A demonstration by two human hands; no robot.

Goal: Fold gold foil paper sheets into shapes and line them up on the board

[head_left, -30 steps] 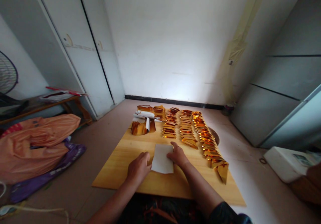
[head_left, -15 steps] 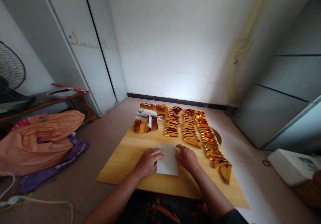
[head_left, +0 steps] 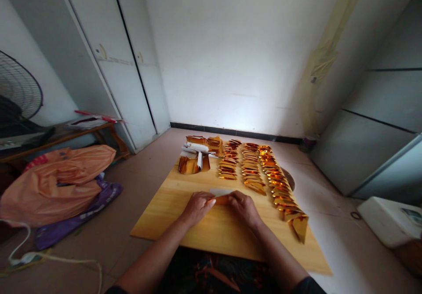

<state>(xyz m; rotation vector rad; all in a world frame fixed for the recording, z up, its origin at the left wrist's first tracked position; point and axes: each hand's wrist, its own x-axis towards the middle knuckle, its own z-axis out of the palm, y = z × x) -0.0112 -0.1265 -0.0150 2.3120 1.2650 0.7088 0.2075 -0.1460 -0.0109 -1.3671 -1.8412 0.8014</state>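
A sheet of foil paper point(head_left: 223, 200) is bent up at the middle of the board, its near half raised and turned over toward the far half. The gold-brown side faces me, with a strip of the white side behind it. My left hand point(head_left: 198, 209) pinches the left end of the bend between thumb and fingers. At the right end, my right hand point(head_left: 244, 207) is closed on the paper too, its fingertips partly hidden. Beyond the hands stand rows of folded gold papers point(head_left: 253, 185), the longest row running down the right side of the board.
The wooden board point(head_left: 165, 217) has a stack of gold sheets point(head_left: 188, 165) and white rolled paper point(head_left: 196, 147) at its far left. On the floor lie an orange bag point(head_left: 79, 164) and a purple bag point(head_left: 70, 226). A white box point(head_left: 384, 221) stands at right.
The sheet lay flat with its white side up; its near edge is now lifted and folded away from me. Both hands have closed on it. The view has shifted slightly.
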